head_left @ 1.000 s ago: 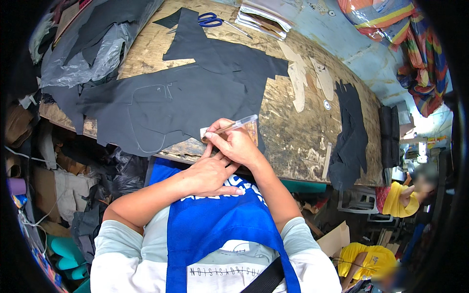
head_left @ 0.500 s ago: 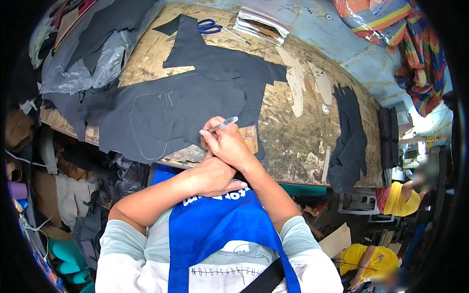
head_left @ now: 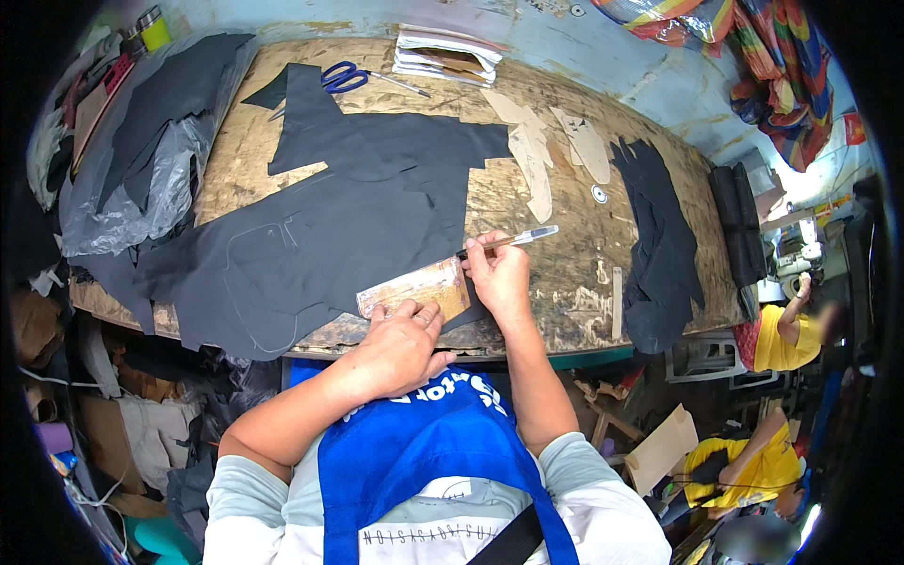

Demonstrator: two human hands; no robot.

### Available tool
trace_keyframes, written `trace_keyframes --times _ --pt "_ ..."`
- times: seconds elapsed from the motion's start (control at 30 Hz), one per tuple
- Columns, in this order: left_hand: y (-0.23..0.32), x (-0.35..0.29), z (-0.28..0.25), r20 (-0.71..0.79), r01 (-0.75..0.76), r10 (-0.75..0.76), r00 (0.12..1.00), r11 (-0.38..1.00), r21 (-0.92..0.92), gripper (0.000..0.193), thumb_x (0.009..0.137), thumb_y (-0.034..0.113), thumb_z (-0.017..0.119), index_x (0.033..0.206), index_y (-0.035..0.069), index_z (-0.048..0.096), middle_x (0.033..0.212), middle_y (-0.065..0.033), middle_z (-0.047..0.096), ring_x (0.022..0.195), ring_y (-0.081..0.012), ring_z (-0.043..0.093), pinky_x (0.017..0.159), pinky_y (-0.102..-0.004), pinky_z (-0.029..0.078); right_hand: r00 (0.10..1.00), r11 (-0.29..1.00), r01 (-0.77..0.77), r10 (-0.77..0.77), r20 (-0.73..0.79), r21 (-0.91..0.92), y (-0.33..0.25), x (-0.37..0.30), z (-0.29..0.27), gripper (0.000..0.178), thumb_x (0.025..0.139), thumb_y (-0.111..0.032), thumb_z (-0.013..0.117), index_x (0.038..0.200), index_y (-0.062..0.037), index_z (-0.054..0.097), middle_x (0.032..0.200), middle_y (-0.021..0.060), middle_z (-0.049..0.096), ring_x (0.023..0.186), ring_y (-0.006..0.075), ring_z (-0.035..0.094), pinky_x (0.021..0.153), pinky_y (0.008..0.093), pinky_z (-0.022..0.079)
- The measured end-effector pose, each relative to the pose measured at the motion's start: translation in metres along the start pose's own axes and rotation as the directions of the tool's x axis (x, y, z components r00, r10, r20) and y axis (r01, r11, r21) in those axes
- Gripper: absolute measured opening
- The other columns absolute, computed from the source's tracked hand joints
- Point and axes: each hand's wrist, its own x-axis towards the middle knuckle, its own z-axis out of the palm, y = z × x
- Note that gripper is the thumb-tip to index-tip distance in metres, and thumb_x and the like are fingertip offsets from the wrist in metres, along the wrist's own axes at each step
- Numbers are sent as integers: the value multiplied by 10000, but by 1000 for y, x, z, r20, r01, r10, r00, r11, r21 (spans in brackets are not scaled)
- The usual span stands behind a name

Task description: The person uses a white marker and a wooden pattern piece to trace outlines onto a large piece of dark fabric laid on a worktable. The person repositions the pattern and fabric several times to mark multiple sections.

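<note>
My left hand (head_left: 403,344) lies with its fingers outstretched on the near edge of a flat tan rectangular template (head_left: 414,288), which rests on black sheet material (head_left: 367,217). A pen (head_left: 513,238) is pinched in my right hand (head_left: 499,282), its tip at the template's right end and its clear capped end pointing right. Pale outlines are drawn on the left part of the black material. Farther off, blue-handled scissors (head_left: 345,77) lie partly under it, beside another slim pen (head_left: 400,85).
Tan pattern pieces (head_left: 529,169) and a dark folded piece (head_left: 659,254) lie right on the wooden table (head_left: 574,254). Stacked papers (head_left: 447,56) stand at the back, a plastic bag (head_left: 165,198) at left. Two people in yellow shirts (head_left: 789,334) are at the right.
My right hand has moved right and away from my left, carrying the pen to the template's right end. My left hand has come forward onto the template, now uncovered. The view has shifted.
</note>
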Motion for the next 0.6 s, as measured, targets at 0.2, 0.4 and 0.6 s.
trace_keyframes --times 0.2,0.4,0.6 --pt "0 8 -7 62 35 -36 997 999 9 525 924 393 484 1229 -33 518 1296 -152 509 1190 -324 457 909 -592 412 986 986 167 -167 -5 -29 8 -12 -1 113 881 -59 614 851 39 566 717 88 634 632 131 646 554 278 512" --pt "-10 11 -13 57 -38 41 998 998 -52 457 954 326 435 1278 6 484 1222 -191 558 1139 -358 494 845 -542 463 821 767 564 -561 108 -305 -7 -57 -19 104 765 19 675 830 13 594 762 168 620 718 352 621 636 369 500" --pt "-49 35 -36 155 0 72 985 909 -417 573 979 408 380 1391 10 363 1095 -242 608 877 -349 615 826 -399 485 943 979 195 -172 284 -53 -24 -83 -33 100 847 -84 667 850 14 647 752 91 668 696 144 638 641 277 503"
